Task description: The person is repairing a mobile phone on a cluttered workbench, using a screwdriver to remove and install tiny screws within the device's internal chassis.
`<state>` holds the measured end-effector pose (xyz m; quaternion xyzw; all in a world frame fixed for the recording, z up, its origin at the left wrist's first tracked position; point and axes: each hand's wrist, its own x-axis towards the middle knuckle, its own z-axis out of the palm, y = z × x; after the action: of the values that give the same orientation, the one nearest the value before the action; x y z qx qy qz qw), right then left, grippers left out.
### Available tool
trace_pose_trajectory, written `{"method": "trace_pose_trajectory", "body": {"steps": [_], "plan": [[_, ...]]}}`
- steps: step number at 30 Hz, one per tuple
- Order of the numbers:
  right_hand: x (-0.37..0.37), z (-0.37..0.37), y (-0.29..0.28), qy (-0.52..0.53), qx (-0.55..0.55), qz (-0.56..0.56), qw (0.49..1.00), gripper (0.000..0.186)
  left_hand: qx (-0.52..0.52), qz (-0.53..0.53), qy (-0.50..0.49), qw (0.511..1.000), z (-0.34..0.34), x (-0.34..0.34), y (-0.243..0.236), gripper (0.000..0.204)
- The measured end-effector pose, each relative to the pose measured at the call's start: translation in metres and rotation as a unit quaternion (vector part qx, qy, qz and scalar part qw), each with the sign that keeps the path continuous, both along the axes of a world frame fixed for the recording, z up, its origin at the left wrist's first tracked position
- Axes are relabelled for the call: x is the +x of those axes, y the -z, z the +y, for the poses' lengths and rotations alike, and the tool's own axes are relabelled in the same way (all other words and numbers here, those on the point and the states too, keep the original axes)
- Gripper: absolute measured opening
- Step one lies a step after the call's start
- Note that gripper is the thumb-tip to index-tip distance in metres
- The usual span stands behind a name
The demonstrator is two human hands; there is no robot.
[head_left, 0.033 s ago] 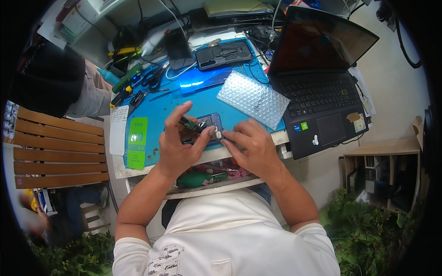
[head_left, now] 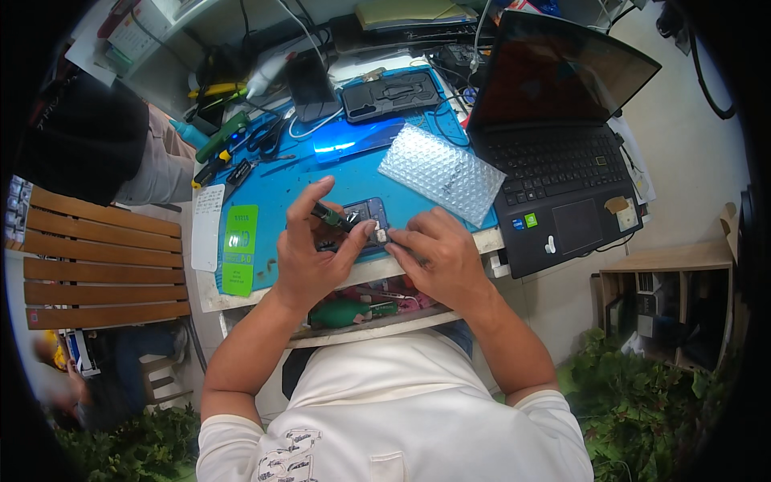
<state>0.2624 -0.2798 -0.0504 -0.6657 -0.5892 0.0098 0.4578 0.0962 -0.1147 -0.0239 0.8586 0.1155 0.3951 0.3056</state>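
Note:
My left hand [head_left: 313, 257] has thumb and fingers round a green-handled tool [head_left: 330, 215], index finger raised, over an opened phone [head_left: 368, 207] on a blue mat [head_left: 301, 181]. The tool's tip is too small to make out. My right hand [head_left: 442, 265] has its fingertips pressed together on the phone's right end, by a small pale part [head_left: 381, 235]. Bubble wrap [head_left: 442, 173] and a blue glossy film [head_left: 353, 140] lie behind the phone; a green card [head_left: 239, 253] lies left of my hands.
An open laptop [head_left: 562, 185] stands at right, a phone case [head_left: 389, 95] and hand tools [head_left: 223, 136] behind. A person in light trousers [head_left: 165, 165] is at upper left, above a slatted wooden bench [head_left: 104, 265]; another is partly visible at lower left. A wooden shelf [head_left: 666, 261] stands at right.

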Motion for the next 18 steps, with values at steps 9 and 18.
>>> {"method": "trace_pose_trajectory", "body": {"steps": [9, 18], "plan": [[0.0, 0.0, 0.002, -0.005, 0.013, -0.016, 1.0, 0.015, 0.012, -0.026, 0.094, 0.995, 0.014, -0.005, 0.012, 0.082], [0.001, 0.0, 0.001, -0.007, 0.014, -0.017, 1.0, 0.016, 0.102, 0.072, 0.223, 0.967, 0.029, 0.005, -0.057, 0.053]]}}
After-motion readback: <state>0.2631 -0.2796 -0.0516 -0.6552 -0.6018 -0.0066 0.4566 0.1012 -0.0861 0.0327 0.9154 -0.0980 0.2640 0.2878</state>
